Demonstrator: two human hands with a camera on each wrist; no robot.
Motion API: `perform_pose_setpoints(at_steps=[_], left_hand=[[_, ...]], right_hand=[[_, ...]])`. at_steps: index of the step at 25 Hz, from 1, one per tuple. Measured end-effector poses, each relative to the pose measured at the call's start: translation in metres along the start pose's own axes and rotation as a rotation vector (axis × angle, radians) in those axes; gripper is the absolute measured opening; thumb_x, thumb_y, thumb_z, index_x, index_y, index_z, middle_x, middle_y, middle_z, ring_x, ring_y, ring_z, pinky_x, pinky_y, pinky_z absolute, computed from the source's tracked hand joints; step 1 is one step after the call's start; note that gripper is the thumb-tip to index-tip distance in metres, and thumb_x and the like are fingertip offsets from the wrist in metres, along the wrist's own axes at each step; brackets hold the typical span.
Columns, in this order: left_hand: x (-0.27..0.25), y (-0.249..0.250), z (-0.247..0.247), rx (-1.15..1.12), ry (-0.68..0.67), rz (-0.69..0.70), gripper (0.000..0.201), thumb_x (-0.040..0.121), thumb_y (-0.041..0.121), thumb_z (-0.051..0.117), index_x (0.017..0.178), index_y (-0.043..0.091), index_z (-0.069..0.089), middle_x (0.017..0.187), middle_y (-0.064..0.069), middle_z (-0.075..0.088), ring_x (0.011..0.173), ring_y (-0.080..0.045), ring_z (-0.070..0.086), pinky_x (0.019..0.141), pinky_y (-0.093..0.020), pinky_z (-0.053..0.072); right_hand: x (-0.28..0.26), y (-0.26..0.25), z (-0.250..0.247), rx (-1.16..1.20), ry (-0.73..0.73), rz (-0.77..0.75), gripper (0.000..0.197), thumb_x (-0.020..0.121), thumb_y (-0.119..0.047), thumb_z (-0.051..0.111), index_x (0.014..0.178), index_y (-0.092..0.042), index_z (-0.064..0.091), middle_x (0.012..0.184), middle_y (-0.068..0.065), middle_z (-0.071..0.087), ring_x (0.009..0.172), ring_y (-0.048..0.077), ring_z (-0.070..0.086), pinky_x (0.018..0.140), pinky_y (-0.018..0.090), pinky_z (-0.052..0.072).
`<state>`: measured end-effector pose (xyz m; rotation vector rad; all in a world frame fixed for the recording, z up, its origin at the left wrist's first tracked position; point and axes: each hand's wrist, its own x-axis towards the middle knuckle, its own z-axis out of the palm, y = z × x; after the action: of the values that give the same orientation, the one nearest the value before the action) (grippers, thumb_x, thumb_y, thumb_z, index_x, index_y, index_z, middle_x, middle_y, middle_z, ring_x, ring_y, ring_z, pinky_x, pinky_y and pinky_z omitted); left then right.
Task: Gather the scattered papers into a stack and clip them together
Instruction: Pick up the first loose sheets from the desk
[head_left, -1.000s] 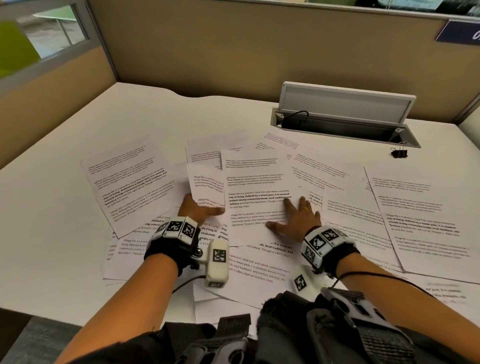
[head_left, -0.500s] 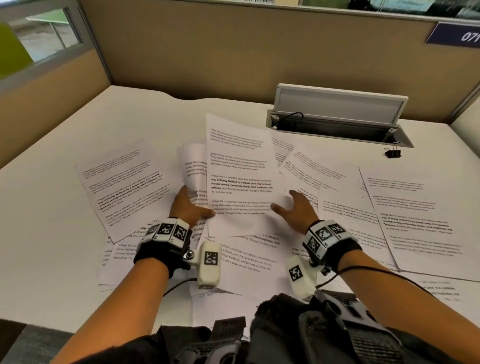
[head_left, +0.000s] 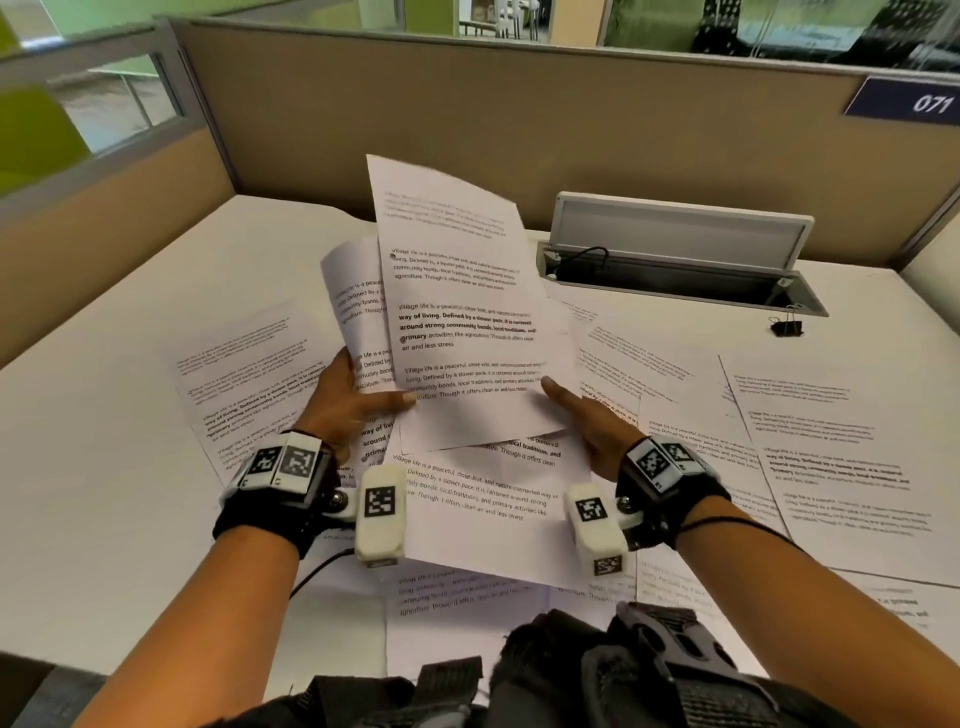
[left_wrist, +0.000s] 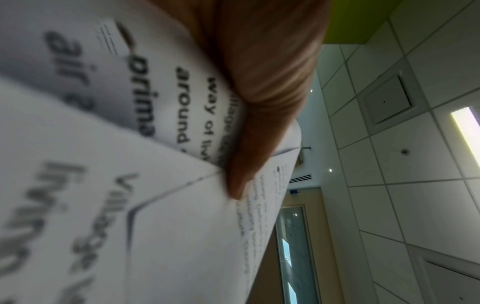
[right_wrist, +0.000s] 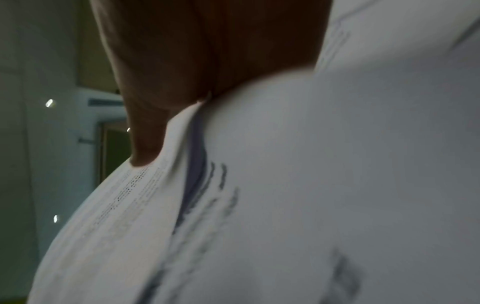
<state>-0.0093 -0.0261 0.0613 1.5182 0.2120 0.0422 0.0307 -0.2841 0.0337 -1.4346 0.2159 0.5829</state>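
Note:
Both hands hold a loose bunch of printed sheets (head_left: 457, 322) lifted off the white desk (head_left: 104, 467), tilted up toward me. My left hand (head_left: 353, 400) grips the bunch's left edge, thumb on the front. My right hand (head_left: 587, 421) pinches its right edge, thumb on the front, fingers hidden behind. The left wrist view shows the thumb (left_wrist: 259, 102) pressed on the sheets (left_wrist: 130, 205). The right wrist view shows the thumb (right_wrist: 145, 123) on the paper edge (right_wrist: 285, 185). More sheets lie scattered left (head_left: 249, 384) and right (head_left: 831, 441). A black binder clip (head_left: 786, 326) sits far right.
An open cable hatch (head_left: 680, 260) with a raised lid is set into the desk behind the papers. Beige partition walls (head_left: 467, 130) close the desk at the back and left. More sheets (head_left: 483, 519) lie under my wrists at the near edge.
The sheets that my hands pressed flat on the desk a second ago have been gathered and lifted upright. Both hands went from lying flat on the paper to gripping its side edges.

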Motion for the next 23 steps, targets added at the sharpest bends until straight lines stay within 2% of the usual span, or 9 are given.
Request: perform_pose_setpoints(at_steps=[2,5,8,9,12,15,18,20,23], left_hand=[[-0.001,-0.001,0.003,-0.042,-0.022,0.002,0.047,0.066,-0.014,0.066,0.097,0.019,0.052,0.095,-0.002,0.068,0.073,-0.011,0.070,0.064,-0.028,0.059],[0.002,-0.004,0.004,-0.077,-0.045,-0.004,0.043,0.068,-0.013,0.063,0.097,0.017,0.054,0.088,0.002,0.073,0.082,-0.019,0.069,0.067,-0.031,0.060],[0.006,-0.001,0.005,-0.102,0.012,0.055,0.053,0.065,-0.013,0.067,0.110,0.011,0.052,0.109,-0.011,0.067,0.100,-0.031,0.064,0.083,-0.045,0.055],[0.006,0.002,0.005,-0.108,0.028,0.101,0.057,0.064,-0.014,0.068,0.112,0.011,0.051,0.111,-0.011,0.067,0.100,-0.030,0.065,0.084,-0.045,0.055],[0.008,0.020,0.008,-0.138,0.017,0.248,0.056,0.058,-0.011,0.072,0.102,0.020,0.055,0.093,0.006,0.073,0.087,-0.016,0.070,0.075,-0.035,0.058],[0.009,0.038,0.012,-0.185,-0.015,0.325,0.056,0.047,0.011,0.085,0.096,0.020,0.059,0.088,0.011,0.075,0.086,-0.011,0.070,0.073,-0.030,0.058],[0.012,0.043,0.015,-0.198,-0.014,0.323,0.064,0.029,0.037,0.090,0.088,0.022,0.069,0.086,0.012,0.075,0.085,-0.009,0.069,0.074,-0.027,0.056],[0.010,0.043,0.020,-0.151,-0.039,0.319,0.051,0.028,0.034,0.090,0.075,0.026,0.073,0.079,0.013,0.075,0.077,-0.006,0.068,0.068,-0.025,0.056],[0.003,0.048,0.032,-0.082,-0.067,0.305,0.028,0.047,0.009,0.084,0.067,0.023,0.071,0.072,0.011,0.075,0.070,-0.008,0.069,0.065,-0.028,0.057]], right_hand=[[-0.002,-0.004,0.005,0.056,-0.058,-0.059,0.018,0.088,-0.025,0.056,0.103,-0.016,0.061,0.095,0.004,0.070,0.072,0.014,0.071,0.062,0.027,0.059],[-0.006,-0.010,0.007,0.026,-0.101,-0.142,0.018,0.086,-0.008,0.057,0.103,-0.013,0.060,0.093,0.002,0.070,0.074,0.014,0.071,0.064,0.028,0.059],[-0.010,-0.021,0.007,0.005,-0.060,-0.219,0.025,0.082,0.002,0.059,0.106,-0.004,0.059,0.096,0.006,0.067,0.078,0.017,0.068,0.067,0.029,0.060],[-0.012,-0.026,0.006,-0.004,-0.051,-0.262,0.022,0.081,0.004,0.059,0.101,-0.005,0.060,0.097,0.007,0.067,0.079,0.017,0.068,0.068,0.028,0.059],[-0.019,-0.050,0.005,-0.061,-0.028,-0.422,0.025,0.077,0.010,0.060,0.092,-0.010,0.061,0.094,0.004,0.069,0.079,0.015,0.067,0.069,0.028,0.059],[-0.025,-0.070,0.000,-0.060,-0.008,-0.557,0.031,0.072,0.014,0.062,0.091,-0.011,0.063,0.082,-0.006,0.074,0.078,0.013,0.069,0.070,0.028,0.058],[-0.032,-0.079,-0.001,-0.106,-0.007,-0.609,0.031,0.070,0.012,0.066,0.090,-0.011,0.065,0.084,-0.005,0.074,0.079,0.014,0.069,0.074,0.032,0.058],[-0.034,-0.078,0.002,-0.146,-0.020,-0.591,0.031,0.066,0.005,0.073,0.091,-0.012,0.065,0.094,0.003,0.071,0.085,0.020,0.068,0.079,0.039,0.057],[-0.039,-0.076,0.013,-0.194,-0.001,-0.607,0.032,0.062,0.000,0.076,0.090,-0.013,0.065,0.098,0.010,0.068,0.091,0.027,0.065,0.083,0.042,0.055]])
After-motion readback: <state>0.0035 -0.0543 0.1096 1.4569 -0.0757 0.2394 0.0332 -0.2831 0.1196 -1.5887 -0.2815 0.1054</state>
